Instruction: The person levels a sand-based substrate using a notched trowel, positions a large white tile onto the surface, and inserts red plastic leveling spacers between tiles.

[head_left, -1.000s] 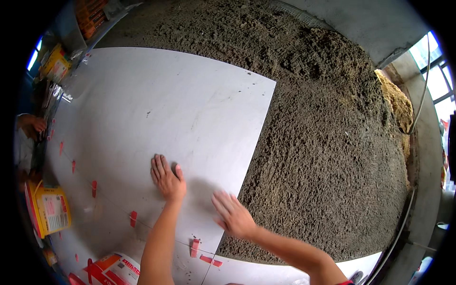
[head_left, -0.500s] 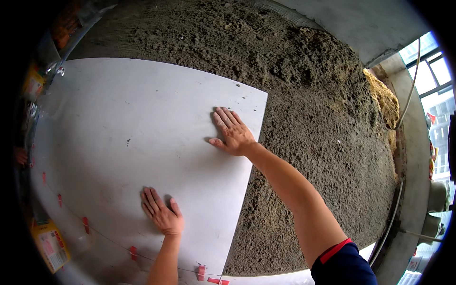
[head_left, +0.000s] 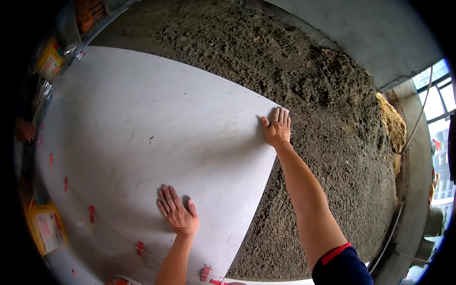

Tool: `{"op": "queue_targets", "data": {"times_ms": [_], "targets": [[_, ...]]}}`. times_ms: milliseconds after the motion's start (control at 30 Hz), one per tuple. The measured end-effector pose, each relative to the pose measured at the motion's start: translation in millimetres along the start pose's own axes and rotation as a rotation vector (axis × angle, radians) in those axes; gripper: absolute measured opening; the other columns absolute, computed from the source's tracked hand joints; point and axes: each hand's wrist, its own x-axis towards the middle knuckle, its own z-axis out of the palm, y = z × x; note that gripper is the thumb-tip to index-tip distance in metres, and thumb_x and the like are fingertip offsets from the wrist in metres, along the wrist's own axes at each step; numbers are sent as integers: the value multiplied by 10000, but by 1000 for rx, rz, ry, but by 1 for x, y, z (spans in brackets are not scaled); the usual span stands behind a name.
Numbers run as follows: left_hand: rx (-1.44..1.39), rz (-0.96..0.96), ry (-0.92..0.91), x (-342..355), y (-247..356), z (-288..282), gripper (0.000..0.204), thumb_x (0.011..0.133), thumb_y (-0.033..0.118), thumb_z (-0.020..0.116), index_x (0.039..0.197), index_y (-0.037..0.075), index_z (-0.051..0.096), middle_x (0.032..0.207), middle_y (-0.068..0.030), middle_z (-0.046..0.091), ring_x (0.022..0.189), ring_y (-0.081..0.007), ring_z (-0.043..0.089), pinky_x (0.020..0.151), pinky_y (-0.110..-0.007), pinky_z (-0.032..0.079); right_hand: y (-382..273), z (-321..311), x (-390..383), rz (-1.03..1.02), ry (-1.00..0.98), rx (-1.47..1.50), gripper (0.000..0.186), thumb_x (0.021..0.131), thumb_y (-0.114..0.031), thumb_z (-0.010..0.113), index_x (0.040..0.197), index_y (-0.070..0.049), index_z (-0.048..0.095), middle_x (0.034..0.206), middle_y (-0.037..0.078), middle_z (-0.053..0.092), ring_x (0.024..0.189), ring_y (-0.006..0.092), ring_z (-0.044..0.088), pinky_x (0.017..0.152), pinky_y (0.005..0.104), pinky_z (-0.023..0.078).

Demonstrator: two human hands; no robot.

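A large white tile (head_left: 114,133) lies at centre and left, beside rough grey mortar (head_left: 332,142). My left hand (head_left: 176,209) lies on the lower middle of the tile, palm down with fingers spread. My right hand (head_left: 277,127) rests palm down on the tile's upper right corner, fingers extended at the edge by the mortar. Red levelling wedges (head_left: 92,213) run along the joint at the lower left, with more (head_left: 205,273) near the tile's bottom corner.
A co-worker's hand (head_left: 26,129) is at the left edge. Yellow buckets (head_left: 46,227) and bags (head_left: 89,14) sit along the left. A grey wall (head_left: 380,38), yellowish rubble (head_left: 392,118), a hose (head_left: 420,107) and a window (head_left: 434,97) border the mortar.
My right hand has moved up and rightward from the tile's middle to its corner. My left hand moved down the tile, still spread. The whole view has shifted slightly.
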Motion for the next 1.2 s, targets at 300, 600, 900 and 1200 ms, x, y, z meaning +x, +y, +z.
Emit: {"op": "queue_targets", "data": {"times_ms": [300,600,900,1200], "targets": [[16,61,152,0,-11,11,721,1002,396,452,1544,-34,250,1637,-198,217,1531,-368,157,1225,-527,118,4,-54,-53,103,-323,-270,859,1017,-637,101,1589,3,55,1675,174,44,1554,308,-7,1252,422,-14],[80,154,340,1,-17,33,625,1056,406,411,1529,6,329,1614,-153,301,1504,-327,251,1205,-501,218,49,-62,-436,-399,-84,598,519,936,-266,680,1398,-95,515,1421,174,511,1317,365,513,1069,494,470],[267,155,441,16,-47,67,617,1061,485,391,1494,47,418,1563,-115,406,1455,-271,358,1141,-446,337,228,-187,-591,-96,-1199,155,398,872,-98,562,1265,-99,627,1040,190,692,997,384,674,831,506,553],[453,111,226,-13,-22,48,554,1067,447,387,1452,58,473,1495,-117,486,1374,-255,467,1107,-444,381,427,-215,-684,205,-988,-102,355,759,-78,544,1092,-72,666,888,201,704,871,398,698,714,506,565]]}}
